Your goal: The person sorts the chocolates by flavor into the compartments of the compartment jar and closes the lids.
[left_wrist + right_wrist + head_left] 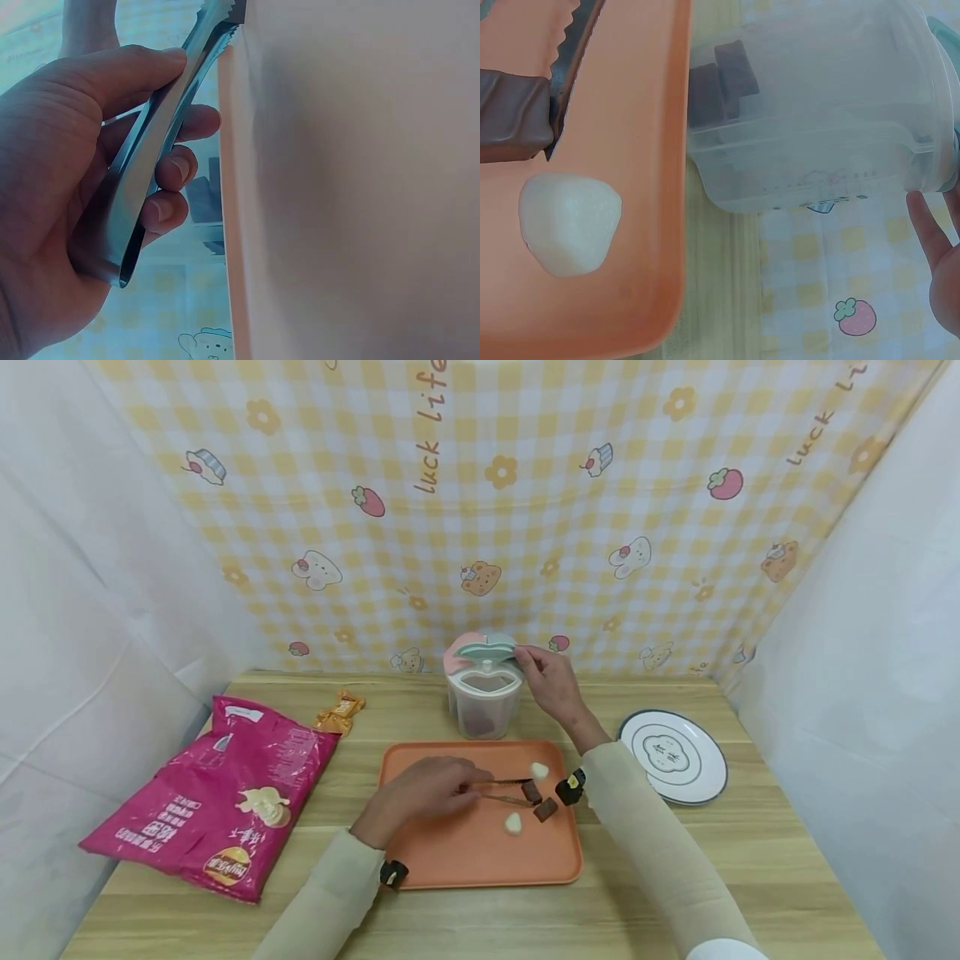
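Observation:
My left hand [431, 787] holds metal tongs [154, 150] over the orange tray [480, 860]. Between the tong tips lies a brown chocolate piece [532, 791]; one tip touches its side in the right wrist view. A second chocolate piece [546, 810] and two white, rounded pieces [513, 823] lie close by on the tray. Behind the tray stands a translucent container [483, 714]. My right hand [551, 681] pinches the edge of its raised green lid [483, 652], and the compartment below is uncovered. Dark chocolate pieces [735, 71] show through the container's wall.
A large magenta snack bag [225, 785] lies at the left, with orange-wrapped candies [339, 714] beside its top corner. To the right sits a white plate [697, 752] with a dark rim. A checked cloth [525, 552] hangs behind the table.

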`<state>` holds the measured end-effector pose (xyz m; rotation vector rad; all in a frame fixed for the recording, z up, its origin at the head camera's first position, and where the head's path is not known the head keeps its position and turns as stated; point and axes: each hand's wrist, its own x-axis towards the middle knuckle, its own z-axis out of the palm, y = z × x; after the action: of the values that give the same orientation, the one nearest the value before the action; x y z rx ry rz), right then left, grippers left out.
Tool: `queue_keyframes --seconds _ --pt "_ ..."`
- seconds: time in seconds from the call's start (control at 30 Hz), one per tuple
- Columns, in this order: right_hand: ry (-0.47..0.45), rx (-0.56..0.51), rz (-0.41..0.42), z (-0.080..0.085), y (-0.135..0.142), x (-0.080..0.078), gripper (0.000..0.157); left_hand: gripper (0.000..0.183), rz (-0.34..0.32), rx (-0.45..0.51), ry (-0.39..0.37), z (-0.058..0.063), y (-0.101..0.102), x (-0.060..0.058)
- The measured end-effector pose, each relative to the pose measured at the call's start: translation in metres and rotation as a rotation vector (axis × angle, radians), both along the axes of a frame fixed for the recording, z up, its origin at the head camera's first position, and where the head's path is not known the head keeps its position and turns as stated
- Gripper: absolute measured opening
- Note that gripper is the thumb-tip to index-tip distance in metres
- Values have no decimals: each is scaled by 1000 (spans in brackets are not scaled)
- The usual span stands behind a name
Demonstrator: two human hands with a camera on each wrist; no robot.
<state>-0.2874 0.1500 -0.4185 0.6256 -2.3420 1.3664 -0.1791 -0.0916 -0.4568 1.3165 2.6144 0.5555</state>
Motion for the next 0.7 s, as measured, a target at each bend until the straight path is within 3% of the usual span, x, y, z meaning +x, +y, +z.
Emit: queue_keyframes --seconds 0.5,0.7 --pt "2 6 -3 0 0 -1 28 16 28 -27 -11 4 -2 2" --pt "-9 5 1 1 1 1 29 25 42 -13 40 12 -8 4"
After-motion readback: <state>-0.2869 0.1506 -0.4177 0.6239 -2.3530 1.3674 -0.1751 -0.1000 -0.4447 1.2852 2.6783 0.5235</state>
